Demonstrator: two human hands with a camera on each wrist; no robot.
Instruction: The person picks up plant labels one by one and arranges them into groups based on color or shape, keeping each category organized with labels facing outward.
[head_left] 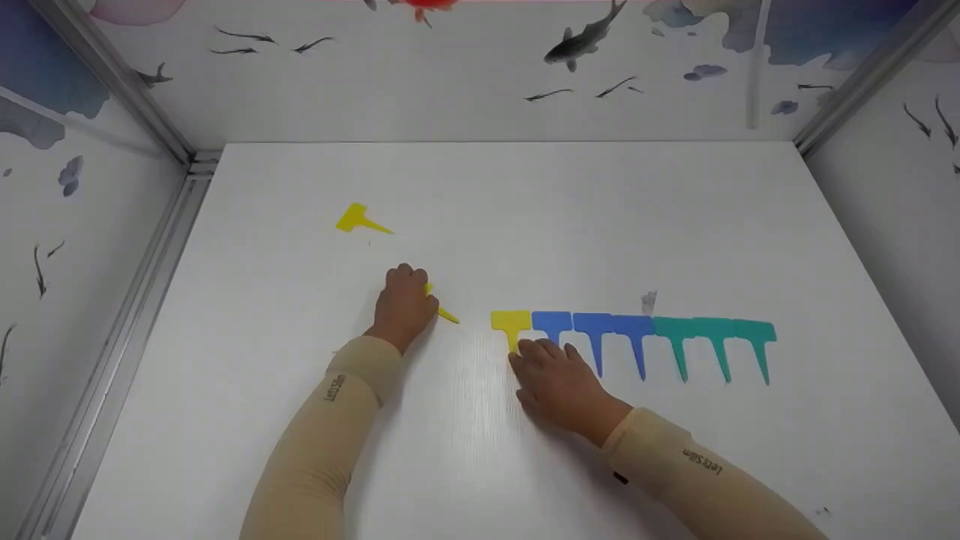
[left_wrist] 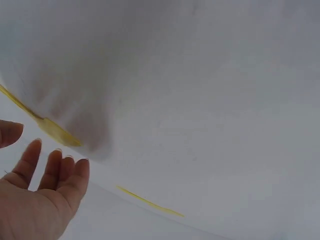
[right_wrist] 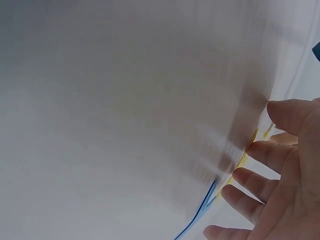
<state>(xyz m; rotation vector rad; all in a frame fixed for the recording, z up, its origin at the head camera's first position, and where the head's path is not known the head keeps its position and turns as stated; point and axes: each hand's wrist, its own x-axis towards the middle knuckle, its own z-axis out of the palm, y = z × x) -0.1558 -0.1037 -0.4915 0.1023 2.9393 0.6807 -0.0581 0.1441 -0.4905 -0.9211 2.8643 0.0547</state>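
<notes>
A row of T-shaped plastic plant labels lies on the white table: a yellow label (head_left: pixel 511 321) at the left end, then blue labels (head_left: pixel 592 322), then teal labels (head_left: pixel 715 328). My right hand (head_left: pixel 562 386) is over the stems of the yellow and first blue labels; its spread fingers touch the yellow one in the right wrist view. Left of the row, my left hand (head_left: pixel 405 306) partly covers a second yellow label (head_left: pixel 448 316). In the left wrist view those fingers are parted and loosely bent beside this label (left_wrist: pixel 57 134), not closed round it.
A third yellow label (head_left: pixel 352 217) lies farther back on the left. Printed panels (head_left: pixel 480 97) wall the table (head_left: pixel 570 202) at the back and sides, with metal rails (head_left: pixel 169 217) along the left. A small grey smudge (head_left: pixel 649 301) shows behind the row.
</notes>
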